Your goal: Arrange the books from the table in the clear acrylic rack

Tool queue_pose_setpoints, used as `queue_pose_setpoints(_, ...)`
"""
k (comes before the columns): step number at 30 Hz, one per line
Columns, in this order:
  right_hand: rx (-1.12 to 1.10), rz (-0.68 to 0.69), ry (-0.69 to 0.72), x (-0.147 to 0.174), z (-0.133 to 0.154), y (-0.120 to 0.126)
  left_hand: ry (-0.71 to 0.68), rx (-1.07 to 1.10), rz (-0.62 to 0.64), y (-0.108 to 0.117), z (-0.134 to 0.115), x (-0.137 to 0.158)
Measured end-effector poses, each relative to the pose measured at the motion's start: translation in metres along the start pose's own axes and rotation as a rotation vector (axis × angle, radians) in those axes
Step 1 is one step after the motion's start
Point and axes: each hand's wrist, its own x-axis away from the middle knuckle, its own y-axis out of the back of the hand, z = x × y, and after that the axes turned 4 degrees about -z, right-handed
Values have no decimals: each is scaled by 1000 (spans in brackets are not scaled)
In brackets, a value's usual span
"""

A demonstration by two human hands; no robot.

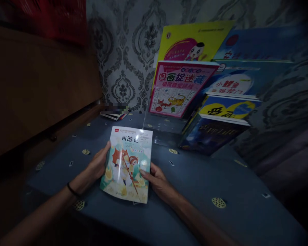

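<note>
A paperback book [128,167] with a white and pale green cover, Chinese title characters and a cartoon figure holding a staff is held between my hands above the table, its cover facing me. At its left edge, my left hand [102,159] grips it, with most of the fingers hidden behind. My right hand [157,179] holds the right edge, the thumb lying across the front cover and the other fingers underneath. A dark band circles my left wrist.
On the blue patterned tablecloth [190,191], a clear stand [164,128] holds several upright books, including a pink one [179,89] and a yellow one [195,41]. A small stack of books [114,112] lies at the back left. Brown wooden furniture [41,89] borders the left; patterned wallpaper rises behind.
</note>
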Motion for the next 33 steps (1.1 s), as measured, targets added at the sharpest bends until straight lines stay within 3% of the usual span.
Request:
queue_pose_setpoints(3,-79,-38,-29,0,3,-1,30,-56,-9,0,0,-4)
queue_pose_setpoints(7,-150,-117,-91,0,5,-1,-60,-166,-58,1,10,-13)
queue_pose_setpoints(13,-216,-178,-167,-3,5,2,-424,-567,-140,18,19,-33)
queue_pose_setpoints(17,-250,-200,-198,-5,4,4,-639,-897,-52,24,15,-36)
queue_pose_setpoints(20,-266,-207,-216,-5,4,4,-734,-1025,26,19,17,-37)
queue_pose_setpoints(33,-330,-189,-188,-6,5,5,-665,-1126,118,-4,30,-33)
